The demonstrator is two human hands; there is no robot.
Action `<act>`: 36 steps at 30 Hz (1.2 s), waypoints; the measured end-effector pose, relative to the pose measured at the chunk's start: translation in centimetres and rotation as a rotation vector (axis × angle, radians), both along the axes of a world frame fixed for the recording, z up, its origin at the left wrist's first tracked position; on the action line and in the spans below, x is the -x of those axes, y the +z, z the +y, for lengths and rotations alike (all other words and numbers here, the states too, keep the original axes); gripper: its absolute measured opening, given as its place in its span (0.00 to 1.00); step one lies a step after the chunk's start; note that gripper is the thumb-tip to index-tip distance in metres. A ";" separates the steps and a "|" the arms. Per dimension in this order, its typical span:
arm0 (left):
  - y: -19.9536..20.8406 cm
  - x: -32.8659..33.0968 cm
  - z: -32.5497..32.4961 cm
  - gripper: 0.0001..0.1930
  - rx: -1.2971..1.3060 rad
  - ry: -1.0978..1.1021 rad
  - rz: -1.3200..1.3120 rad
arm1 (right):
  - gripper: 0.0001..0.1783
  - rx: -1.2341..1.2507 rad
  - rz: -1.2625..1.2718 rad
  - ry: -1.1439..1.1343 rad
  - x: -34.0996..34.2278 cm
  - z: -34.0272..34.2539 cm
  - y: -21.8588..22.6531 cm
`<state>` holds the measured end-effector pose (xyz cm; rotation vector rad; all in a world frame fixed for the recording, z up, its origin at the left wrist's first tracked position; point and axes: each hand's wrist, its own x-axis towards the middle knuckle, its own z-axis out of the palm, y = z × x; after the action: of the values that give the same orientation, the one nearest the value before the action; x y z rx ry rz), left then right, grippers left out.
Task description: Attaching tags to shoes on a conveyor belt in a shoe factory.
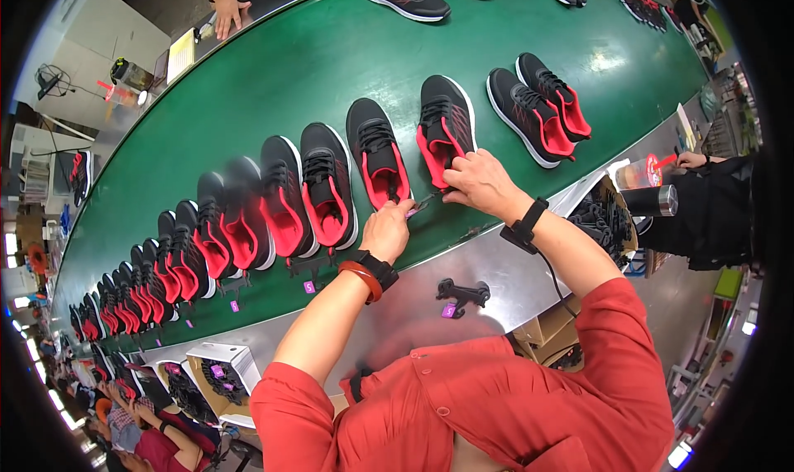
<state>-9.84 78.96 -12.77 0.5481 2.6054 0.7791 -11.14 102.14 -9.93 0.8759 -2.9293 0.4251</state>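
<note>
My left hand (386, 232) is closed at the heel of a black sneaker (370, 133) with a red lining. Beside it, my right hand (484, 182) is closed at the heel of the matching sneaker (441, 100). Between my fingers runs a black plastic shoe hanger (428, 199) with a purple tag, pinched by both hands and partly hidden by them. Both shoes lie on the green belt (273, 91), toes pointing away from me. A loose black hanger (463, 292) with a purple tag rests on the metal edge in front of me.
A long row of paired sneakers (281, 191), several with tagged hangers at their heels, stretches left. Another pair (529, 112) lies to the right. Boxes of hangers (219, 377) stand at the near side. Across the belt is another person's hand (229, 13). A drink cup (641, 172) stands right.
</note>
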 end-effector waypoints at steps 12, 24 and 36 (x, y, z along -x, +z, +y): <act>-1.5 -0.8 -3.6 0.15 -0.329 0.004 0.261 | 0.08 0.175 0.112 -0.100 0.5 -3.8 -5.1; -1.4 0.0 -4.5 0.12 0.265 -0.184 0.028 | 0.23 0.209 0.248 -0.911 3.6 7.9 -3.4; -2.3 0.5 -5.6 0.15 0.357 -0.247 -0.057 | 0.33 0.021 -0.047 -0.931 2.2 15.6 -7.6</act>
<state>-10.36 73.37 -15.07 0.7071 2.4789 0.2398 -13.38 117.72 -17.57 -0.5291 -2.9347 0.3821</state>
